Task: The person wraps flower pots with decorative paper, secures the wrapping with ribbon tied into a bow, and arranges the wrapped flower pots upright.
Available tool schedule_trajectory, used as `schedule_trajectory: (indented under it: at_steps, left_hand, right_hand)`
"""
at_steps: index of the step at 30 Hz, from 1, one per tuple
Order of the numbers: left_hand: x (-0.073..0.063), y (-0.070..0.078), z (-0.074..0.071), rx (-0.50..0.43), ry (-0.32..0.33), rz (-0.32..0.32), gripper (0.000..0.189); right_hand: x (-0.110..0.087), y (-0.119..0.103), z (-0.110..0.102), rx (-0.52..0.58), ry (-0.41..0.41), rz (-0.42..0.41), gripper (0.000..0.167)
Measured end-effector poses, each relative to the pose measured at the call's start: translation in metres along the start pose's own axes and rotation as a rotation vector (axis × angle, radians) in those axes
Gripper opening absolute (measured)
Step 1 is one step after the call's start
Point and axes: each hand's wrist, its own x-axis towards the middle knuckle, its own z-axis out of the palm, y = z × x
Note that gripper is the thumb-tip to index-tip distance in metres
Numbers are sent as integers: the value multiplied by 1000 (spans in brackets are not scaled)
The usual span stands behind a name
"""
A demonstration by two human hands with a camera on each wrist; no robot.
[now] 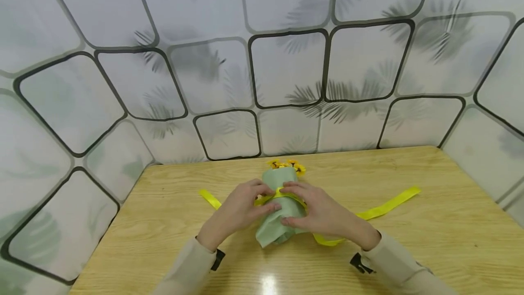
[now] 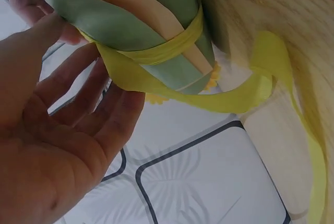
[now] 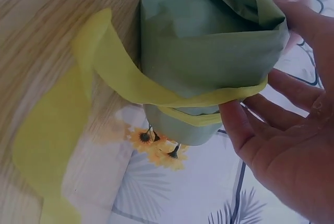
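Observation:
A bouquet wrapped in pale green paper (image 1: 280, 176) lies on the table, with small yellow flowers (image 1: 299, 168) showing at its far end. Around its middle runs a yellow ribbon (image 1: 389, 208), whose loose tails trail to both sides. My left hand (image 1: 241, 201) pinches the ribbon on top of the wrap, its other fingers spread behind the band (image 2: 156, 54). Close beside it, my right hand (image 1: 321, 211) pinches the ribbon too, with the thumb near the paper's open end. In the right wrist view, the band (image 3: 203, 98) reaches the right fingertips; the exact crossing is hidden by the fingers.
The light wooden table (image 1: 163, 240) ends at a pale curtain (image 1: 286, 67) with a dark grid and leaf print, close behind the flowers. More such fabric stands at the left and right sides. Black straps (image 1: 361, 263) sit at the wrists.

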Motion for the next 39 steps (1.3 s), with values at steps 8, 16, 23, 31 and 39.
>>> schedule_trajectory:
  at_steps: [8, 16, 23, 31, 39]
  left_hand:
    - [-1, 2, 0, -3, -55, 31, 51]
    - [1, 5, 4, -13, -41, 31, 45]
    - [7, 10, 7, 25, -16, 67, 48]
    - [10, 10, 9, 13, 23, 98, 37]
    - [15, 15, 19, 59, 157, 112, 12]
  right_hand:
    - [-2, 4, 6, -50, 45, -54, 58]
    - [-6, 16, -11, 130, 7, -54, 45]
    - [-1, 24, -14, 27, 112, -136, 22]
    - [5, 26, -14, 5, 174, -100, 8]
    - [21, 25, -7, 5, 244, -20, 6]
